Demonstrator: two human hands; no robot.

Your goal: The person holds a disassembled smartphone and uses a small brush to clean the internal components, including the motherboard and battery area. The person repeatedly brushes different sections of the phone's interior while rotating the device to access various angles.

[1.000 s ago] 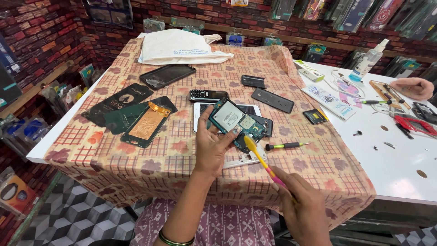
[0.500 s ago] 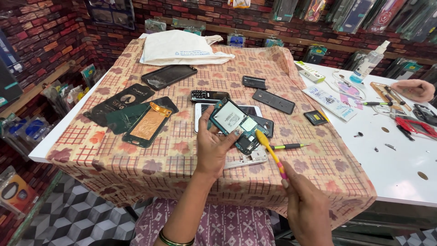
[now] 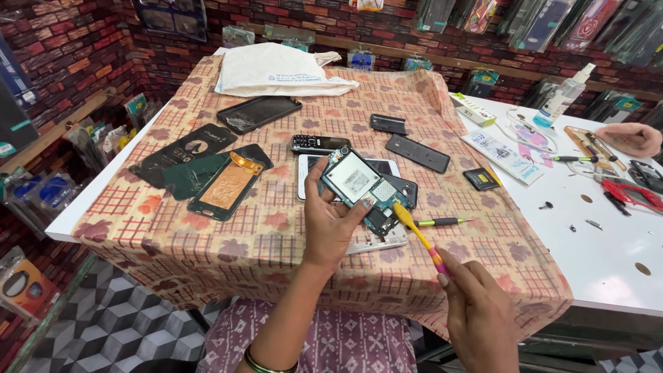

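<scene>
Presently, near edge: the right hand (image 3: 480, 314) is closed around the pink end of a yellow-handled screwdriver (image 3: 420, 237), its tip slanting up toward the opened phone.
Left hand (image 3: 330, 220): fingers and thumb are clamped on the edges of an opened phone (image 3: 359, 188), lifted clear of the cloth and tilted toward the camera, apparently so the inner face shows.
Opened phone: flat and rectangular, back cover off; a pale metal plate sits over a teal board, with darker parts at its lower end, where the tool tip meets it.
Beneath the hands: a white phone frame (image 3: 376, 240) lies flat on the cloth, partly hidden by the wrist.
Beside it: a second screwdriver (image 3: 442, 222), slim, green-yellow grip, lies within reach of the right hand.
Tablecloth (image 3: 159, 235): woven, checked orange and cream with leaf prints, draped over the edge.
Left spread: dark glossy screen panels (image 3: 207, 173), one backed with copper-coloured foil, lie side by side.
Middle distance: a small keypad phone (image 3: 314, 144) and black back covers (image 3: 418, 152) lie apart.
Far edge: a folded white cloth bag (image 3: 276, 71), soft and creased.
Far right: another person's hand (image 3: 628, 138) rests on a white table (image 3: 608, 255) amid small tools.
</scene>
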